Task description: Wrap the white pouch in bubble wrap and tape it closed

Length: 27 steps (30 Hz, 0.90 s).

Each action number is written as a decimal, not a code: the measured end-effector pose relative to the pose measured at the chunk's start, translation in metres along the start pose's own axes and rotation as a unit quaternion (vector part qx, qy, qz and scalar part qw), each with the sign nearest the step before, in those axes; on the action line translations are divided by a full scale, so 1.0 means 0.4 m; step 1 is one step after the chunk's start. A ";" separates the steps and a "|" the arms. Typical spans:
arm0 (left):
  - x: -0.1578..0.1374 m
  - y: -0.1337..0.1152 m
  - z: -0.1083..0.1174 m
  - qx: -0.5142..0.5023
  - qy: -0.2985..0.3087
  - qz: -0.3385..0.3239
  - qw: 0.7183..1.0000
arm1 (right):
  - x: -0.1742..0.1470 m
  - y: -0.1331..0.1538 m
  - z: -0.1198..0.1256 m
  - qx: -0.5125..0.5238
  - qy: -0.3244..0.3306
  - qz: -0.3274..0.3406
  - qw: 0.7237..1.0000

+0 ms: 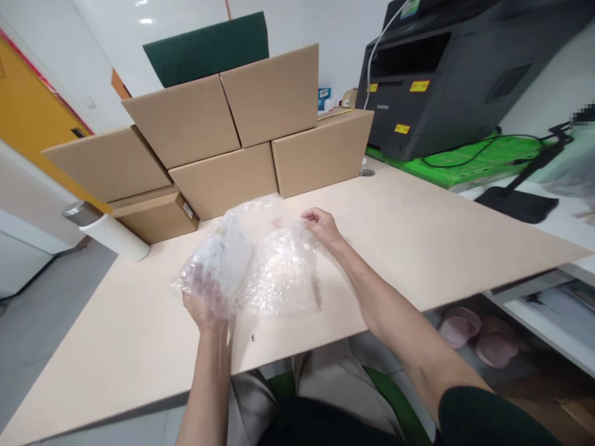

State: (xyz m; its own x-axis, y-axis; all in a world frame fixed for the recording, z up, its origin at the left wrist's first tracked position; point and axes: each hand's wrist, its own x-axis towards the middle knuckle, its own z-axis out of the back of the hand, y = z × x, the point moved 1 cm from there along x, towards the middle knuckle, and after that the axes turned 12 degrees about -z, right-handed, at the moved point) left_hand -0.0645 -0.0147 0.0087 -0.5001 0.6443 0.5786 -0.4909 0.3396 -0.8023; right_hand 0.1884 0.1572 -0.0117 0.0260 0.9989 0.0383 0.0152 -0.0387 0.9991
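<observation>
A sheet of clear bubble wrap (281, 272) spreads over the table in front of me. Its left part is raised and folded around a flat whitish item (223, 244), whose kind is blurred by the plastic. My left hand (204, 300) grips this bundle from below and the left, its fingers showing through the film. With fingers pinched, my right hand (324, 228) holds the upper right edge of the bubble wrap.
Cardboard boxes (223, 183) are stacked along the back, topped by a dark green box (209, 49). A white bottle (114, 232) with a metal lid stands at the left. Behind on the right are a dark printer (418, 93) and a black stand (515, 201).
</observation>
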 end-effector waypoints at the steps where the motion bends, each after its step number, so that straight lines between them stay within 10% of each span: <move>1: -0.004 0.008 0.011 0.005 -0.017 0.002 1.000 | 0.005 0.000 0.007 -0.020 -0.012 0.014 1.000; 8: -0.057 0.070 0.117 0.112 -0.097 -0.049 0.988 | 0.008 -0.012 0.027 -0.106 -0.048 0.054 0.992; 12: -0.063 0.045 0.131 0.258 0.027 -0.265 0.929 | 0.002 -0.011 0.026 -0.123 -0.040 0.092 0.987; 15: -0.057 0.029 0.131 0.268 0.077 -0.307 0.910 | 0.005 -0.009 0.031 -0.130 -0.043 0.123 0.983; 22: -0.071 0.050 0.208 0.083 -0.183 0.083 0.976 | 0.020 -0.006 0.061 -0.211 -0.130 0.129 0.960; 27: -0.115 0.057 0.286 0.072 -0.193 0.193 0.959 | 0.009 -0.005 0.082 -0.317 -0.168 0.054 0.932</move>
State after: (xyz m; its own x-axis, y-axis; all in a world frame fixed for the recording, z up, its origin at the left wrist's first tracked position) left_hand -0.1343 -0.1149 -0.0195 -0.8776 0.3915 0.2766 -0.2957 0.0118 -0.9552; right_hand 0.2214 0.1601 -0.0140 0.3062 0.9219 0.2373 -0.5960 -0.0087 0.8029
